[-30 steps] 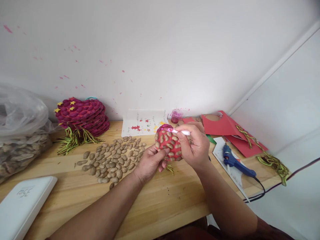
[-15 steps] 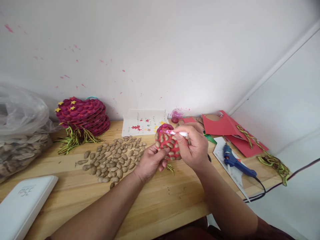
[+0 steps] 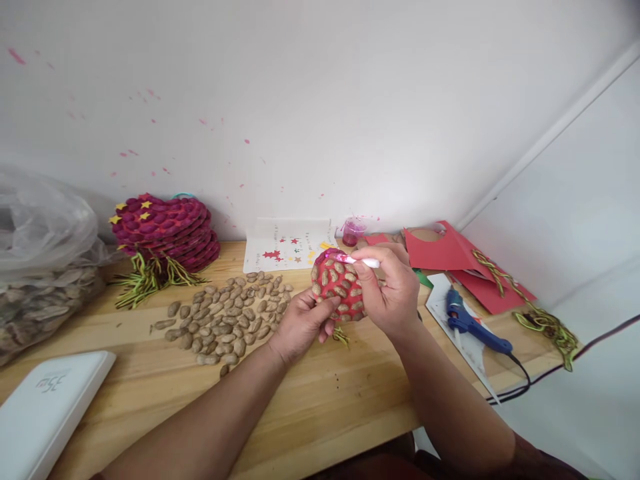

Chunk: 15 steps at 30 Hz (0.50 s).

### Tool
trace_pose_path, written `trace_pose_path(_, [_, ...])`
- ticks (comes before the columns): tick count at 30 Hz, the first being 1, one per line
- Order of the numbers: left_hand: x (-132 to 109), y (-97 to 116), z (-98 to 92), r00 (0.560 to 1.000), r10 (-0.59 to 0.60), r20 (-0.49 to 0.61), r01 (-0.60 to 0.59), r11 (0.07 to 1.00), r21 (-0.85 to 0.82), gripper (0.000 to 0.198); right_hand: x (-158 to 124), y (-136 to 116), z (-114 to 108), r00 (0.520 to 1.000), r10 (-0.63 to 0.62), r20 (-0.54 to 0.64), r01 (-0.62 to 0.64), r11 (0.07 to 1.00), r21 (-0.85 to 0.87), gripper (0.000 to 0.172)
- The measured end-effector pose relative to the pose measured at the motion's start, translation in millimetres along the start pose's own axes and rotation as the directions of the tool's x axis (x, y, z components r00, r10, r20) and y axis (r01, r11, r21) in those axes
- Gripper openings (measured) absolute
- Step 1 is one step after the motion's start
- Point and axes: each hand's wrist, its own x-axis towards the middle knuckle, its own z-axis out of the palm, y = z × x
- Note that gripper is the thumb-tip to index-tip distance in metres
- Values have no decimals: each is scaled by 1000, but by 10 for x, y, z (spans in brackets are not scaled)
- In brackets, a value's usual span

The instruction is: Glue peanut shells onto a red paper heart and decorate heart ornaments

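Note:
My left hand (image 3: 305,323) is closed on the lower left edge of a red disc (image 3: 330,288) covered in rows of peanuts, thumb on its face. Magenta paint coats the peanuts along the disc's top edge; the lower ones are bare brown. Pinched in my right hand (image 3: 387,290) is a small white-handled paintbrush (image 3: 369,263). Its magenta-wet tip touches the disc's upper part. My right hand hides the disc's right side. Green-brown yarn (image 3: 341,335) hangs below the disc. Loose peanuts (image 3: 225,323) lie left of my left hand.
A cup of magenta paint (image 3: 353,232) stands by the wall. Left are stacked magenta peanut discs (image 3: 167,230), a bag of peanuts (image 3: 45,300) and a white power bank (image 3: 55,407). Right are red card sheets (image 3: 440,253), a blue glue gun (image 3: 475,327) and yarn (image 3: 553,330).
My right hand and the paintbrush have shifted slightly right, with the tip still on the disc's upper part. My left hand holds the disc almost in place.

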Motion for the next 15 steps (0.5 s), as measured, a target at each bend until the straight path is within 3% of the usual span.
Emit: trace_pose_path(15, [7,-7,-7,1000,20,-4,-20,1000,-15,40,-32,-46,20,997,-60,45,61,998,-15,12])
